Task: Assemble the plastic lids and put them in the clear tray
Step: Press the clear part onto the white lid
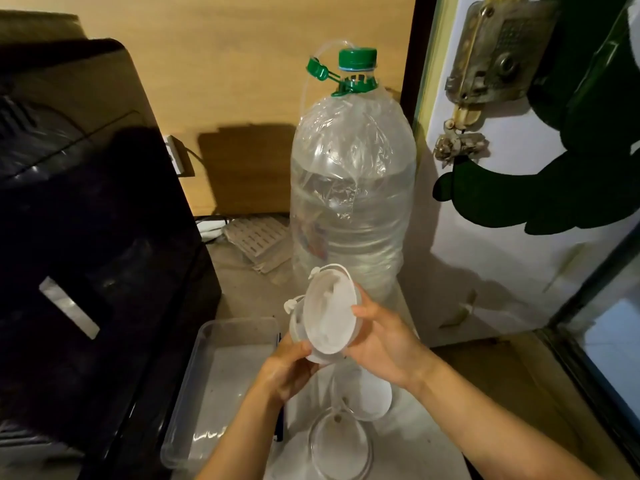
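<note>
The step in hand looks like the assembly itself. Both hands hold one round white plastic lid with a thin white carrying strap (327,318) up in the air above the worktop (429,424), tilted so that its hollow underside faces the camera. The left hand (289,370) grips it from below at the lower rim, fingers curled under and thumb on the edge. The right hand (384,344) holds the right rim, thumb laid over the edge and fingers behind. The strap arcs over the top of the lid; one knobbed end sits at the upper left, and another peg stands out at the left side, so I judge that the strap is being pressed home or checked, though I cannot tell whether both ends are seated.

The next move, if the strap is fixed, calls for lowering the lid leftward into the clear rectangular plastic tray (194,386), which lies just beside the hands and appears to hold nothing yet.

Counted: one lid in the hands, one tray, two hands. On the worktop below the wrists lie more round pieces: one white round part (375,401) and one clear ring-shaped plastic part (341,445); overlap hides any others. Behind stands one large clear plastic water bottle with a green cap (349,188).
</note>
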